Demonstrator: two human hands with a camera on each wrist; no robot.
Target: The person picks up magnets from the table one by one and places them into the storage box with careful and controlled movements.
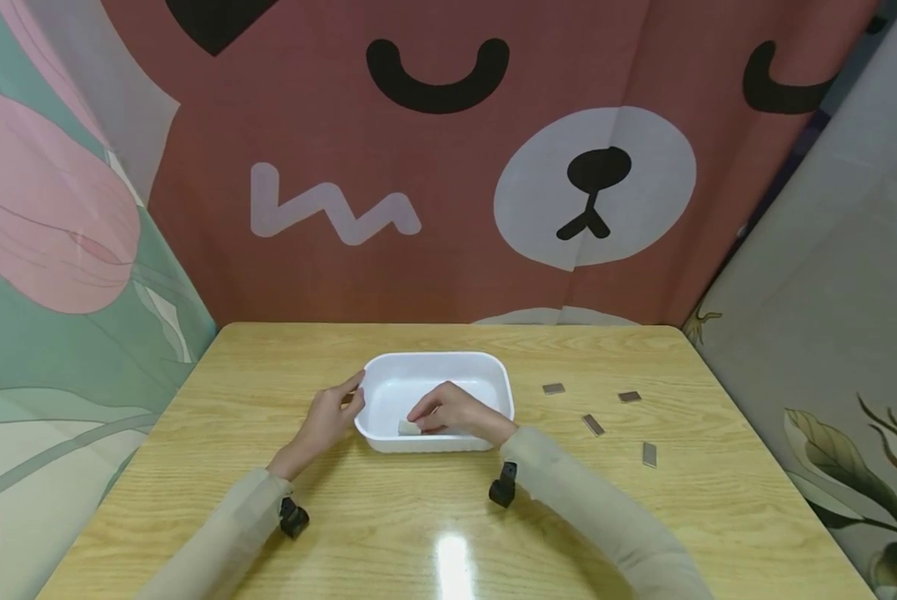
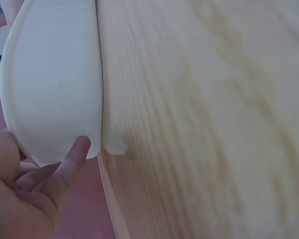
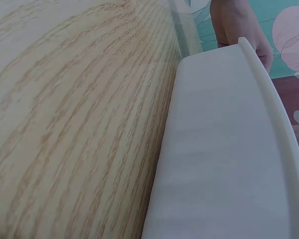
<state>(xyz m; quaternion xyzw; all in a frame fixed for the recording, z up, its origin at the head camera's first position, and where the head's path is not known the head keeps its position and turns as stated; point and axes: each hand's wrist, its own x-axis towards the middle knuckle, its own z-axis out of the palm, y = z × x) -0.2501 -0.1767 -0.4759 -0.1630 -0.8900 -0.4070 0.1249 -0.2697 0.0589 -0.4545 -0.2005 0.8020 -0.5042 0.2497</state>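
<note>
A white plastic basin [image 1: 433,445] with a rolled rim sits on the wooden table. My left hand [image 1: 324,421] holds the basin at its left end, thumb and forefinger against the rim. In the left wrist view, a fingertip of the left hand [image 2: 35,194] presses the basin's outer wall [image 2: 55,79]. My right hand [image 1: 452,408] reaches over the near rim into the basin, its fingertips pinching a small pale rectangular piece [image 1: 408,427] low inside. The basin wall [image 3: 224,149] hides the right fingers in the right wrist view.
Right of the basin, several small flat grey-brown rectangular pieces lie scattered, among them a far piece [image 1: 553,388], a tilted piece [image 1: 593,425] and a near piece [image 1: 649,454]. Printed curtains [image 1: 448,283] enclose the table [image 1: 388,533] at the back and both sides.
</note>
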